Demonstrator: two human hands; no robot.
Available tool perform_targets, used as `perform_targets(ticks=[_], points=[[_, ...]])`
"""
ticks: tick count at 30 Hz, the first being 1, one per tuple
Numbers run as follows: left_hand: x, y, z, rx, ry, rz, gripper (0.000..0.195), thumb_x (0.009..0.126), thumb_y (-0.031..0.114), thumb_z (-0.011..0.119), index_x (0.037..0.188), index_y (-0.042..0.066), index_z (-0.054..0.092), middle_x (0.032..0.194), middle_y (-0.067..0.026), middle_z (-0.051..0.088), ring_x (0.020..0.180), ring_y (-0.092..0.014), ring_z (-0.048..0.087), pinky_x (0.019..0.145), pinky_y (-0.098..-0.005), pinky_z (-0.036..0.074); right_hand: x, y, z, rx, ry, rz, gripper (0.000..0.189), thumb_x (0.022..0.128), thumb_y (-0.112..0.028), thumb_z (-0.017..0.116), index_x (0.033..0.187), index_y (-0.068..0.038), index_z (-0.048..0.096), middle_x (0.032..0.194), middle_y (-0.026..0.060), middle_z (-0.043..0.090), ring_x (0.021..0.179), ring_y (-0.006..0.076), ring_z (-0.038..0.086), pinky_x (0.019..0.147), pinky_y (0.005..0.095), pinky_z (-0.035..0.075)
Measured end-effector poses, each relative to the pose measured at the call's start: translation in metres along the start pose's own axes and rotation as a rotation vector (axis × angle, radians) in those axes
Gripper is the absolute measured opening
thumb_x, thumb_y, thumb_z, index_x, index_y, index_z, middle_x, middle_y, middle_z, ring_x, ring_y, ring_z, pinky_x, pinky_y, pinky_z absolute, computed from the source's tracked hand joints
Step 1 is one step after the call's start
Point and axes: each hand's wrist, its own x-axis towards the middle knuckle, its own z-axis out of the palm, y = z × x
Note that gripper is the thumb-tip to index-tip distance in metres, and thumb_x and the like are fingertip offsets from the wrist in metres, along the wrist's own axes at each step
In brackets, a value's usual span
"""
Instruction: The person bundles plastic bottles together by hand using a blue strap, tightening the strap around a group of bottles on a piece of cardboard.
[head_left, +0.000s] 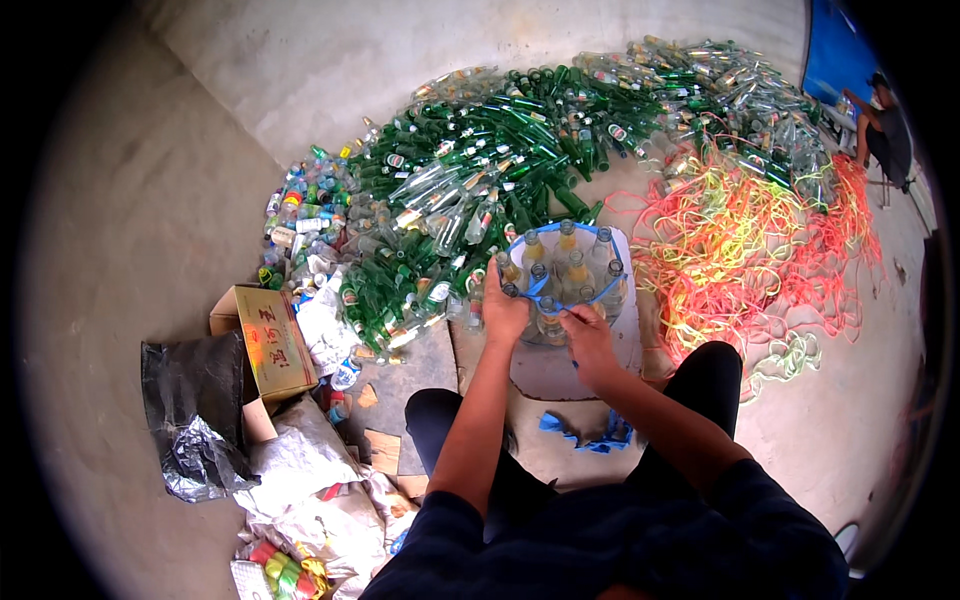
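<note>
Several clear glass bottles (576, 271) stand upright in a tight cluster on a pale board (574, 375) between my knees. A blue strap (622, 244) runs around their necks and across the near side of the cluster. My left hand (506, 304) wraps the left edge of the cluster, against a bottle and the strap. At the near side, my right hand (589, 334) pinches the blue strap close to a bottle neck. Whether my left fingers also hold the strap is hidden.
Green and clear bottles (480, 157) are heaped ahead, with tangled pink and yellow straps (720, 247) at right. Blue scraps (592, 435) lie nearby. A cardboard box (277, 341), a black bag (195, 405) and white sacks (307, 465) sit left. A person (889, 135) crouches far right.
</note>
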Motion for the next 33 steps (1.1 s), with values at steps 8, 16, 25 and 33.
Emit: perform_targets(ticks=[8,16,25,33], points=[[-0.039,0.046,0.003,0.375,0.257,0.264,0.073,0.071,0.000,0.069,0.139,0.001,0.043,0.125,-0.0204,0.054,0.121,-0.042,0.049,0.107,-0.0478,0.036,0.002,-0.001,-0.004,0.042,-0.026,-0.002,0.014,0.094,-0.017,0.065,0.085,-0.008,0.065,0.069,-0.0085,0.046,0.062,0.0018,0.036,0.054,0.0233,0.027],[-0.051,0.072,-0.012,0.611,-0.205,0.623,0.038,0.077,0.006,0.067,0.114,0.012,0.067,0.119,-0.0071,0.062,0.122,-0.031,0.052,0.106,-0.0461,0.035,0.004,0.005,-0.005,-0.015,-0.047,-0.076,0.015,0.095,-0.017,0.064,0.085,-0.006,0.064,0.069,-0.0075,0.046,0.063,0.0029,0.038,0.055,0.0238,0.030],[-0.042,0.067,-0.019,0.615,-0.281,0.615,0.030,0.082,0.015,0.070,0.112,0.014,0.069,0.117,-0.0039,0.067,0.121,-0.027,0.055,0.110,-0.0464,0.033,0.004,-0.003,-0.009,-0.128,-0.052,0.001,0.014,0.095,-0.018,0.062,0.087,-0.007,0.065,0.065,-0.0068,0.045,0.056,0.0037,0.037,0.050,0.0239,0.029],[-0.037,0.059,-0.021,0.572,-0.271,0.613,0.029,0.082,0.013,0.069,0.111,0.013,0.068,0.116,-0.0036,0.067,0.120,-0.027,0.055,0.111,-0.0472,0.033,-0.003,-0.022,-0.012,0.053,-0.123,0.191,0.012,0.093,-0.017,0.062,0.083,-0.010,0.060,0.059,-0.0080,0.039,0.042,0.0038,0.030,0.037,0.0234,0.020]])
